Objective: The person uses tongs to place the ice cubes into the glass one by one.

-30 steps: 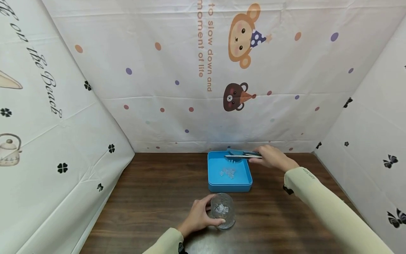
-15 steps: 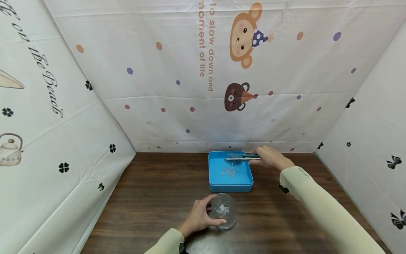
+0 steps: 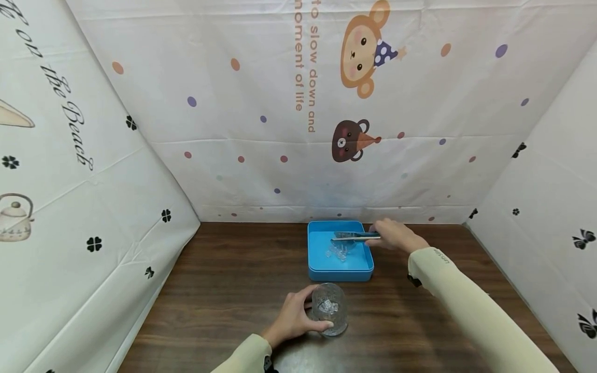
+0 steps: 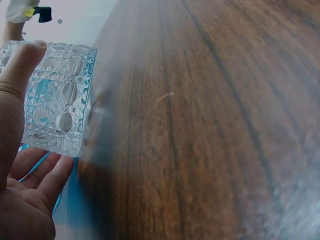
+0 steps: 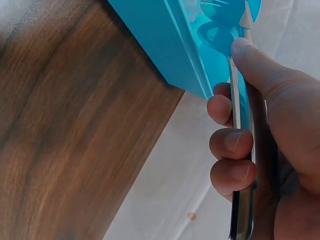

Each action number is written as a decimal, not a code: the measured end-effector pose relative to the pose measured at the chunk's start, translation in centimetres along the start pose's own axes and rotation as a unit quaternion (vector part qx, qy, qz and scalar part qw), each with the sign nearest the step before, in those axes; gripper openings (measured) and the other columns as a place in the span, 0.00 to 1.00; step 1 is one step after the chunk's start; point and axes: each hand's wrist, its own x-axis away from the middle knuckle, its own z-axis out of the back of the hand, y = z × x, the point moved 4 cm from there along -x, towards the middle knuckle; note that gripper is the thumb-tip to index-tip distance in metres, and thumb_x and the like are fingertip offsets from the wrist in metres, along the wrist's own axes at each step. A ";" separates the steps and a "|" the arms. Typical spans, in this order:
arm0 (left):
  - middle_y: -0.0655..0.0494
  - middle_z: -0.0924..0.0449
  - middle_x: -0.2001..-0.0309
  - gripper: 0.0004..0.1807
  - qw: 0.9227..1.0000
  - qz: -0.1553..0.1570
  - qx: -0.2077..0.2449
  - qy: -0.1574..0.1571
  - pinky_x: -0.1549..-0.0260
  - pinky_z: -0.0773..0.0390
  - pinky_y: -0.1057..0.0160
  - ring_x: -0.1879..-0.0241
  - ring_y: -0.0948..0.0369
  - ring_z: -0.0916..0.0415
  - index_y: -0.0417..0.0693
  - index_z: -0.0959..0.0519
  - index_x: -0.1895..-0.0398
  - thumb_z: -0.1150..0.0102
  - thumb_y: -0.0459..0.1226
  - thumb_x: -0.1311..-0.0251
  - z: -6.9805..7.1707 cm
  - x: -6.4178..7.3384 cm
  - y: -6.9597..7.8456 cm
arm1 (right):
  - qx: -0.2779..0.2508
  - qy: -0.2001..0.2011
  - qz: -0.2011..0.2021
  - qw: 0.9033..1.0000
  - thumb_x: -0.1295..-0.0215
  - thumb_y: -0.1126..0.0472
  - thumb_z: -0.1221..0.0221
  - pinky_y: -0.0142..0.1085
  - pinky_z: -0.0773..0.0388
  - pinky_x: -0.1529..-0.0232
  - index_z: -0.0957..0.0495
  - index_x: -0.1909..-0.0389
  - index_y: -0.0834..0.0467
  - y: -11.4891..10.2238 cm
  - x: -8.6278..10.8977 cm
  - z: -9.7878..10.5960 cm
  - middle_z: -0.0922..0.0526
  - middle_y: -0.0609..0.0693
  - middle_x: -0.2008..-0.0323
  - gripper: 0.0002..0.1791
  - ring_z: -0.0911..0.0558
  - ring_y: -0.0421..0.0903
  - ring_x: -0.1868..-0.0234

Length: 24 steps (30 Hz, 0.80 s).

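My left hand (image 3: 293, 316) grips a patterned clear glass tumbler (image 3: 340, 311) from its left side. The glass stands upright on the table with clear, ice-like pieces (image 3: 328, 306) at its bottom. Further off, my right hand (image 3: 394, 234) holds metal tongs (image 3: 356, 238) over the right rim of a blue tray (image 3: 340, 276). In the right wrist view, fingers and thumb wrap the tongs (image 5: 235, 95), which have a spoon-like end and a fork-like end reaching into the tray. The tong tips are right at a small heap of clear pieces (image 3: 337, 253) inside.
The brown wooden table (image 3: 224, 290) ends at a printed white cloth wall (image 3: 261, 181) close behind the tray. Similar cloth walls rise at the left and right.
My right hand has moved slightly left and down, bringing the tong ends lower in the tray, onto the clear pieces. My left hand and the glass have stayed put.
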 end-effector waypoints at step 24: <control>0.53 0.19 0.41 0.42 1.000 0.006 -0.003 0.002 0.52 0.18 0.71 0.46 0.62 0.18 0.54 0.25 0.32 0.20 0.54 0.51 0.1 0.0 0.1 | -0.008 -0.004 -0.018 1.000 0.28 0.52 0.36 0.49 0.14 0.59 0.15 0.50 0.64 -0.4 -0.1 -0.9 0.15 0.52 0.63 0.18 0.19 0.48 0.63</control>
